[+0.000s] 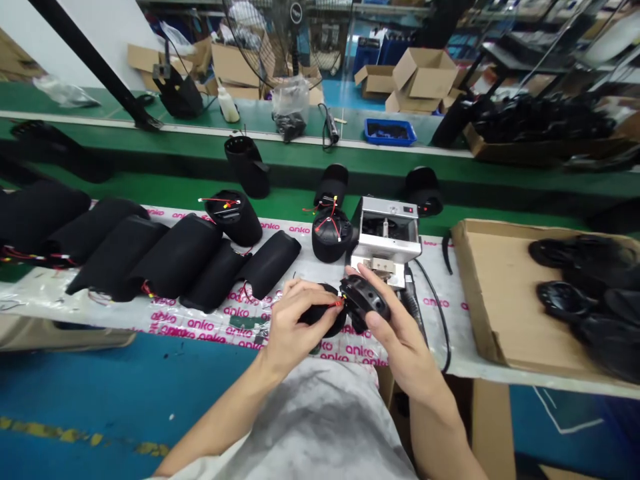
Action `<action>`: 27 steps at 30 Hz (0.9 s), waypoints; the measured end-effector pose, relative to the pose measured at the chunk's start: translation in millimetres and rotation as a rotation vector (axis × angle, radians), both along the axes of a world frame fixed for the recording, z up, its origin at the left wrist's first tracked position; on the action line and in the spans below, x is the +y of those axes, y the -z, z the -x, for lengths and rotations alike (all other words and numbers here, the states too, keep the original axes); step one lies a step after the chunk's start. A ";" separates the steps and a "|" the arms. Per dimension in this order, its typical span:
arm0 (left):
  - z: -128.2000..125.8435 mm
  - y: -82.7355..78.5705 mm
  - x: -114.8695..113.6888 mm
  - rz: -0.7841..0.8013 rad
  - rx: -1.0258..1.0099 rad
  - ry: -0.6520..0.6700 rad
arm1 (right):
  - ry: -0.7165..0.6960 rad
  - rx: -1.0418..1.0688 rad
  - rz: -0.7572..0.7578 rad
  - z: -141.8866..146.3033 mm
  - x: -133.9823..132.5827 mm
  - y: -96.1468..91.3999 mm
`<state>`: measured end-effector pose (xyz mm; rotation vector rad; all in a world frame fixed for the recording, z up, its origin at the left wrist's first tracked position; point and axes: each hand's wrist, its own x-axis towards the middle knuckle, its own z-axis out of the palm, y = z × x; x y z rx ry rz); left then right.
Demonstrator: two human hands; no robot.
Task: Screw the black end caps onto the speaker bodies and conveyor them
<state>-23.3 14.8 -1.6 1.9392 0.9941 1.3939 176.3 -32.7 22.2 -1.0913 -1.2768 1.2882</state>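
My left hand (295,323) is closed around a black fabric-covered cylinder (326,319) held just above the bench edge. My right hand (395,333) pinches a round black end cap (367,300) right beside the cylinder's open end. A thin red wire (338,304) runs between the cylinder and the cap. Both hands sit in front of a small grey metal machine (387,240).
Several black fabric cylinders (175,257) lie in a row at left, and two stand upright with red wires (331,233). A cardboard tray (480,300) of black caps sits at right. A black cable (435,300) trails off the machine. Boxes and a blue bin (390,131) lie beyond the green belt.
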 end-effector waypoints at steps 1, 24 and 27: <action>0.1 -0.2 0.1 -0.003 0.004 0.004 | 0.005 -0.046 -0.011 0.2 0.5 -1.9; 12.8 2.2 3.6 -0.043 0.013 0.031 | -0.230 -0.470 -0.074 -9.2 17.8 -33.2; 12.3 6.8 1.3 -0.011 -0.034 0.000 | -0.263 -0.430 -0.041 -12.6 15.4 -33.5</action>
